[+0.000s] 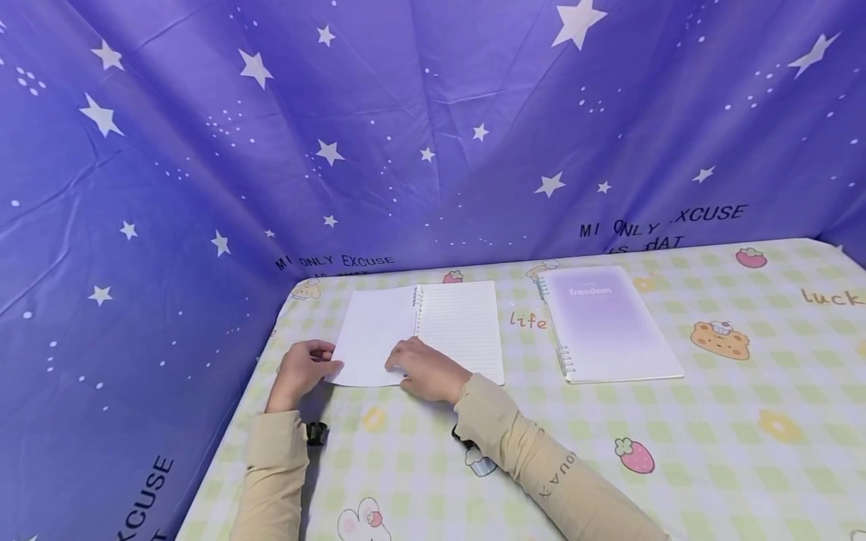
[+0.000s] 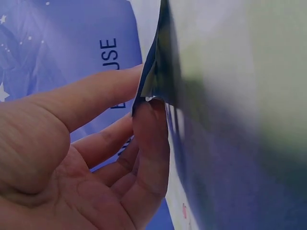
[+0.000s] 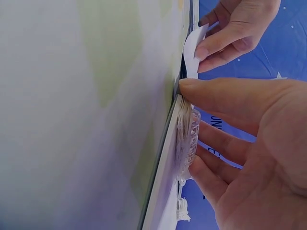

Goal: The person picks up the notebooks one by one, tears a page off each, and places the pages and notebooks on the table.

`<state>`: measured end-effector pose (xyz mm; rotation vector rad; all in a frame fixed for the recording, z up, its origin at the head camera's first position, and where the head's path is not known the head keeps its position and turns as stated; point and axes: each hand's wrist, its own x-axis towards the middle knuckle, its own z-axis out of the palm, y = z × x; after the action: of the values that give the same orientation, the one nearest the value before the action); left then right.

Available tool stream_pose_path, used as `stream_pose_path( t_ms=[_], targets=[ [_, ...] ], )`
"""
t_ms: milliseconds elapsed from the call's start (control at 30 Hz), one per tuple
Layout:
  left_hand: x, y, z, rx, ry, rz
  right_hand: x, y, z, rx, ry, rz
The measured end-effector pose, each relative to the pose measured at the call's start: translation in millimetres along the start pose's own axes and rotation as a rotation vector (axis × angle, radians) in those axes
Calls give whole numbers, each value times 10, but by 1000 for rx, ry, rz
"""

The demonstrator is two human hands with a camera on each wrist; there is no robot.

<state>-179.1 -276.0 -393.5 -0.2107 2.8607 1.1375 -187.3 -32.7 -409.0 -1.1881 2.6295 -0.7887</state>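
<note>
Both hands are parked along the near edge of the open notebook (image 1: pixel 467 330), which is laid toward the far left of the bench (image 1: pixel 717 473). By the left hand (image 1: pixel 302 373), the near left corner of the blank left leaf (image 1: pixel 375 323) is pinched between thumb and finger, the gap closed right down on the edge, probably because a loose corner is easiest controlled from there.

The right hand (image 1: pixel 429 370) is set down just left of the ring spine (image 1: pixel 419 308), fingers loosely bent and partly spread; whether anything's actually pinched can't be told, since the index finger is hidden by the thumb up close. My-two-cents level guess: the leaf is steadied near the rings so it isn't dragged sideways.

Off to the right, well apart, a closed purple notebook (image 1: pixel 609 315) is left lying untouched, presumably so elbow room is kept.
</note>
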Motion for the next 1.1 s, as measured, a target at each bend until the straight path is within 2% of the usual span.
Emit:
stream_pose_path(
  t_ms=[300,500,700,933,1100],
  targets=[
    [-3,-39,29,-35,-4,-18,4,-8,-4,-32,7,-32],
    [-12,-30,31,-54,-12,-24,-3,-17,-13,-46,-3,-22],
    [-17,-17,18,-22,-10,-11,-4,-14,-46,-11,-28,-12],
    [14,73,15,41,26,43,-8,66,-237,27,-21,-44],
    [67,200,78,36,16,152,-67,191,-506,39,3,-1]
  ],
)
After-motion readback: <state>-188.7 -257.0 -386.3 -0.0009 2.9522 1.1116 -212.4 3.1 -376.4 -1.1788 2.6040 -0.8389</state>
